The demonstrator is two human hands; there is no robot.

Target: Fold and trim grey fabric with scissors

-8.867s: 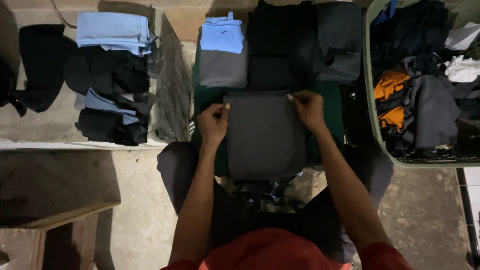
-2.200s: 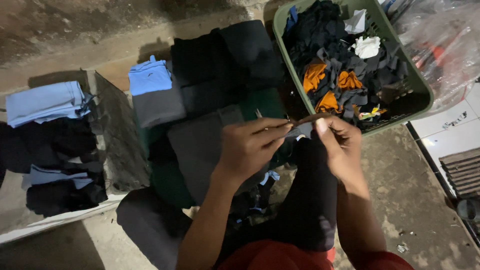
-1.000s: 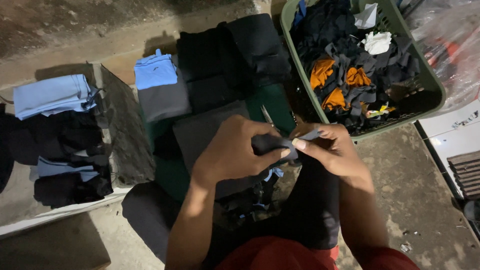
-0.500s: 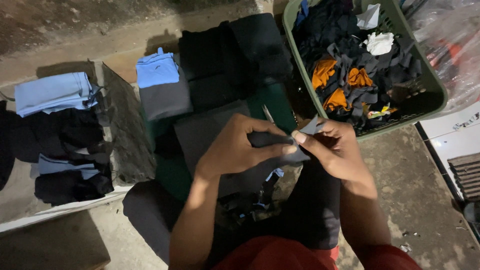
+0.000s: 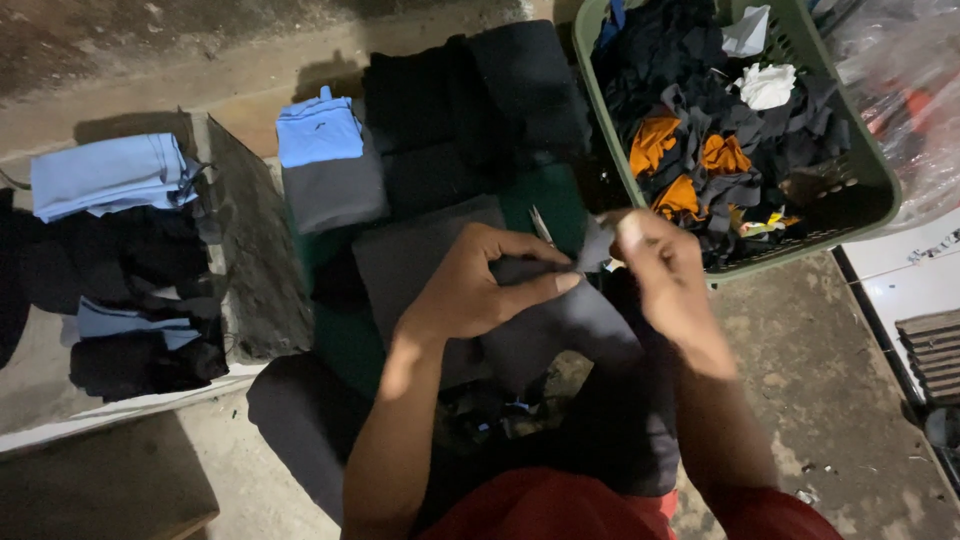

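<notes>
Between left hand (image 5: pixel 480 290), right hand (image 5: pixel 665 270): grey cloth (image 5: pixel 590 250), pinched.

Dark grey cloth (image 5: pixel 560 320), pinched, draped

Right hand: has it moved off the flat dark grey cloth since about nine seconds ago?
Yes. The right hand has come off the folded cloth's corner, rightward toward the green basket, pinching a dark garment.

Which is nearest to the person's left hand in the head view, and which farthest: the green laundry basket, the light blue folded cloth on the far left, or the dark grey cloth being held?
1. Dark grey cloth, in the left hand.
2. Green laundry basket, upper right.
3. Light blue folded cloth, far left.
</notes>
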